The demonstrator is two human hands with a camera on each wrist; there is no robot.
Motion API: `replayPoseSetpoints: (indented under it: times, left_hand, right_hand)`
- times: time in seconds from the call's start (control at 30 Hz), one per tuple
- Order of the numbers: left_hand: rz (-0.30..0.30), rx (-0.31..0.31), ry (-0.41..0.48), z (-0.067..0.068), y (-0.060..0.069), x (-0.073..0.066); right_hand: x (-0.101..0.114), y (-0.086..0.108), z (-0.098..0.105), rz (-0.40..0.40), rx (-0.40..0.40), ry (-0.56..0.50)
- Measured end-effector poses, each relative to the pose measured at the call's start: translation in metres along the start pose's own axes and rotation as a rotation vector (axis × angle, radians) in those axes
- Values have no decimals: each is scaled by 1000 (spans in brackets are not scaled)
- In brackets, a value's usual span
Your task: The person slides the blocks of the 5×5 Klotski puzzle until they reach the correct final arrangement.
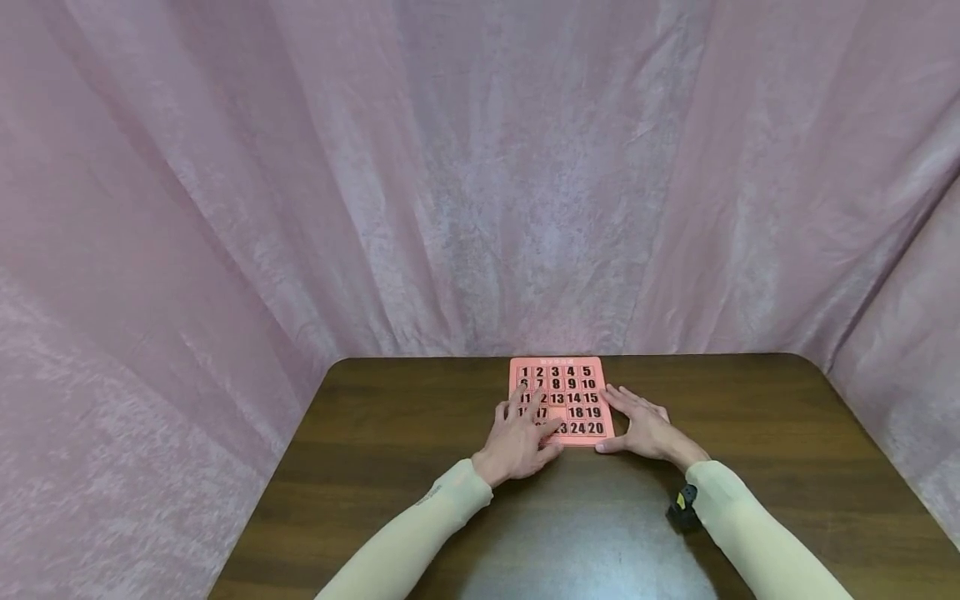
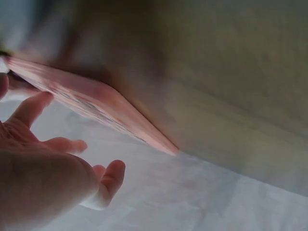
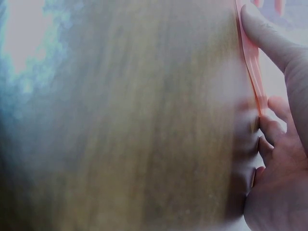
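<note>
A pink number slide puzzle (image 1: 557,362) lies flat on the table, its tiles marked with black numerals. One bare slot shows in its fourth row, between 17 and 18. My left hand (image 1: 517,446) reaches over the puzzle's left part with fingers spread, one fingertip at the bottom row beside 23, covering some tiles. In the left wrist view this hand (image 2: 43,168) shows its fingers apart above the board. My right hand (image 1: 647,429) holds the near right corner, fingers along the right side and thumb at the near edge. The right wrist view shows that thumb (image 3: 267,31) against the pink rim.
The dark wooden table (image 1: 390,417) runs back to a pink velvet curtain (image 1: 525,183). The puzzle's far side sits close to the table's back edge. A small black device (image 1: 682,507) is at the right wrist. Light glares off the near tabletop.
</note>
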State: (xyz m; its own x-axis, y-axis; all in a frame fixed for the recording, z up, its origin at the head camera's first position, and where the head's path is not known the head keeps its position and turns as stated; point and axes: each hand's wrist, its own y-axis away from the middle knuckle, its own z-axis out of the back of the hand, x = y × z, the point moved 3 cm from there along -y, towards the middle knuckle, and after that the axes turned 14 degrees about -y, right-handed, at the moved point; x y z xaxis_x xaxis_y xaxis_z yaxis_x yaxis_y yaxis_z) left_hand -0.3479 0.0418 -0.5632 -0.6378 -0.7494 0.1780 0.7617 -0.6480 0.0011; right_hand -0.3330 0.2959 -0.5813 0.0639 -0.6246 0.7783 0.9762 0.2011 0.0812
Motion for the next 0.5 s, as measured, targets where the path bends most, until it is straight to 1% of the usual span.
replayPoseSetpoints:
  times: [0.1,0.2,0.5]
  left_hand:
    - [-21,-4,-9,2,7,-7]
    - [-23,-16,-10,1,12,-11]
    - [-11,-11,6,-4,17,-8]
  right_hand:
    - [1,0,2,4,-8,0]
    - [0,0,2,1,-5,0]
    - [-1,0,-2,1,4,-4]
